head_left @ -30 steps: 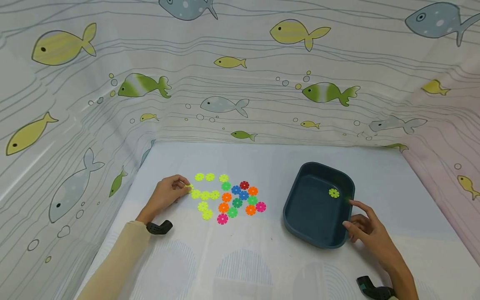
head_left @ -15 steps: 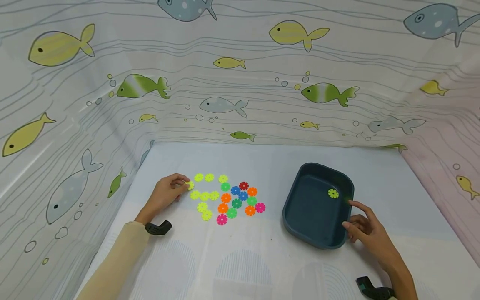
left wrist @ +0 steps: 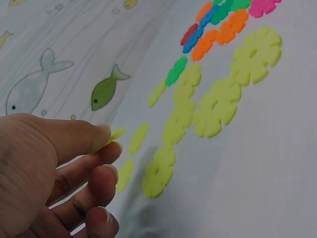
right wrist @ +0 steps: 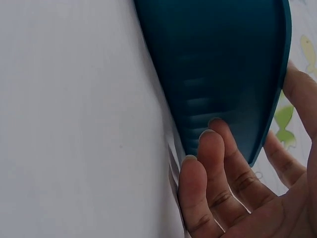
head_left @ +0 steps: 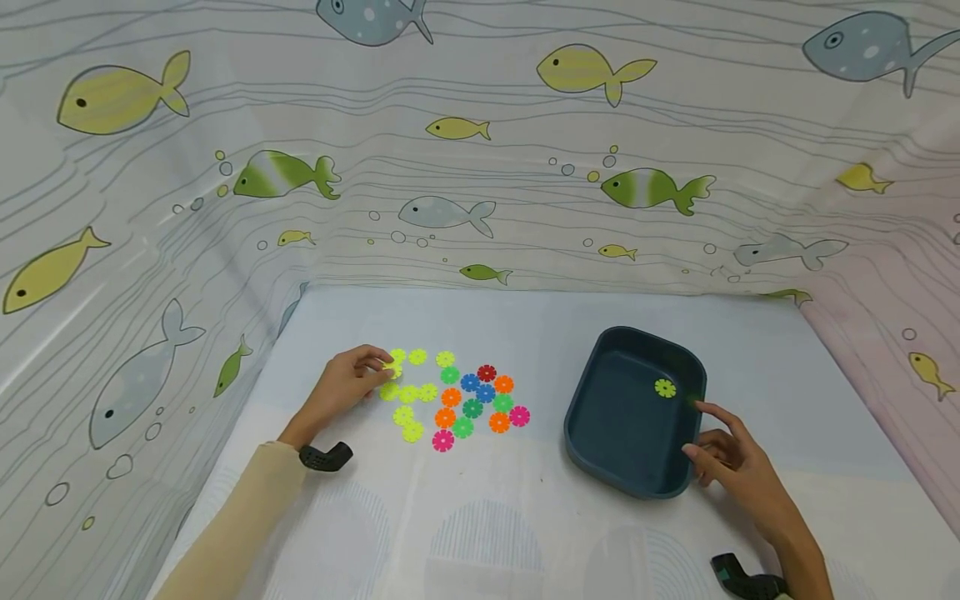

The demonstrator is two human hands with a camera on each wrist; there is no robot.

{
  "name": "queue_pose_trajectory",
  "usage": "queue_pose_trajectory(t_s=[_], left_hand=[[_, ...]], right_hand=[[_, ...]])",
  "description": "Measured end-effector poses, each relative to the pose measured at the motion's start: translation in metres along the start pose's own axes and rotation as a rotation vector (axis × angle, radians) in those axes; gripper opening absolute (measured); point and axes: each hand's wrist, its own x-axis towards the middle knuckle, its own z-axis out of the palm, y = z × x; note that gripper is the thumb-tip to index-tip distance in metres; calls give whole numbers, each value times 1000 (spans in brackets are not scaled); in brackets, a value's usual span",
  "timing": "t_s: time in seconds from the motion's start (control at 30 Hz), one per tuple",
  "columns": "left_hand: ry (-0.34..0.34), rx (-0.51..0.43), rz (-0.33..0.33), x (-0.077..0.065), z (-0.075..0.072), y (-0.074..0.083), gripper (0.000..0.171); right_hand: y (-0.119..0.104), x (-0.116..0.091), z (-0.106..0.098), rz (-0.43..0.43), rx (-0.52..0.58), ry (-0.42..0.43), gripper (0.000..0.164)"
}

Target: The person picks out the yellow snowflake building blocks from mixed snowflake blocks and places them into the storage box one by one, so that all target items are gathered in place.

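Note:
My left hand (head_left: 347, 385) pinches a lime-yellow snowflake disc (left wrist: 118, 133) between thumb and index finger, held above the table in the left wrist view. Just beside and below it lie several more yellow discs (head_left: 408, 394). Orange discs (head_left: 451, 397), blue discs (head_left: 486, 393), green discs (head_left: 472, 408), pink discs (head_left: 443, 440) and a dark red disc (head_left: 487, 373) spread to their right. On the right stands a dark blue tray (head_left: 618, 442) with one yellow disc (head_left: 665, 388) inside. My right hand (head_left: 738, 471) holds its right rim, thumb over the edge, other fingers against the outer wall (right wrist: 213, 74).
A white cloth (head_left: 487, 533) covers the table. Fish-printed curtains (head_left: 525, 183) rise at the back and both sides. A black device sits near the left wrist (head_left: 326, 457), another near the right wrist (head_left: 746, 577).
My left hand has lifted a yellow disc from the left edge of the group and shifted slightly right with it. The right hand and the tray stay in place.

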Motion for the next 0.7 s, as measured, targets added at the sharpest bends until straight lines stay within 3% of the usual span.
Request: queue_pose_trajectory(t_s=[0.7], left_hand=[[-91,-45,35,4,33,31,30]], right_hand=[[0,0,1,0,-27,17,70]])
